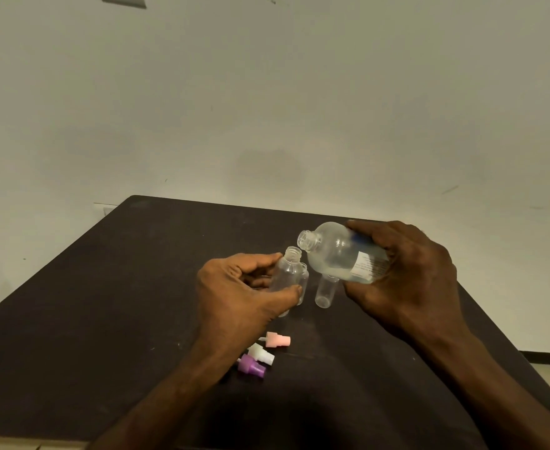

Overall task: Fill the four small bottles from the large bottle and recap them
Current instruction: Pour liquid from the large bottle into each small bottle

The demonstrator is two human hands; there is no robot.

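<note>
Right hand point(406, 271) gripping tilted large bottle point(342, 253), clear liquid inside, mouth just above uncapped small bottle point(288, 272) that left hand point(238, 293) fingers are clasping.

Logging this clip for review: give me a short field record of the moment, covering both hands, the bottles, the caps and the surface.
left hand: grips a small clear bottle, uncapped, upright
right hand: holds the large bottle, tilted, open mouth just above the small one's
liquid flow: cannot tell
other small bottles: one standing under the large bottle, another partly hidden behind the held one
caps: pink, white, purple, lying loose near the left wrist
surface: dark table
</note>
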